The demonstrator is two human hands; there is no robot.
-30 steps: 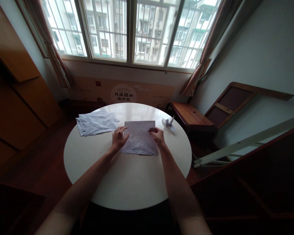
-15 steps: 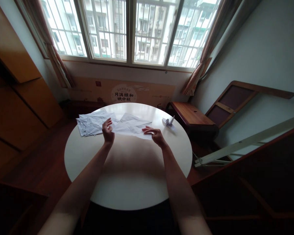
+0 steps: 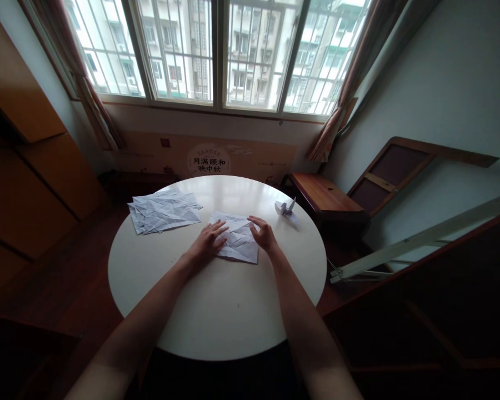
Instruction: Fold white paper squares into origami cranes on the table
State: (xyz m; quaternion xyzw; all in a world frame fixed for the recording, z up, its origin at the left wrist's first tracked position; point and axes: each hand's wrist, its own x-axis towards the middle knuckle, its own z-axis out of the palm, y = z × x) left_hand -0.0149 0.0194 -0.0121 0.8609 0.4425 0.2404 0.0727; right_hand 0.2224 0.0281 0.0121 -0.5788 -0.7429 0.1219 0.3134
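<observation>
A creased sheet of white paper [image 3: 238, 244] lies on the round white table [image 3: 216, 311], now folded to a smaller shape. My left hand [image 3: 208, 243] lies flat on its left side with fingers stretched out. My right hand [image 3: 264, 234] rests on its right edge, fingers extended and pressing down. A stack of crumpled white sheets [image 3: 163, 211] sits to the left, apart from my hands. A small folded paper crane [image 3: 285, 209] stands to the right of my right hand.
A dark wooden bench [image 3: 323, 201] stands right of the table, with a wooden frame [image 3: 394, 172] and a long pale rail [image 3: 420, 239] leaning against the wall. Wooden cabinets [image 3: 29, 166] fill the left. A barred window [image 3: 220, 55] lies ahead.
The sheet lay flat a second ago, was lifted by both hands half a second ago, and now lies folded on the table with both hands flat on it.
</observation>
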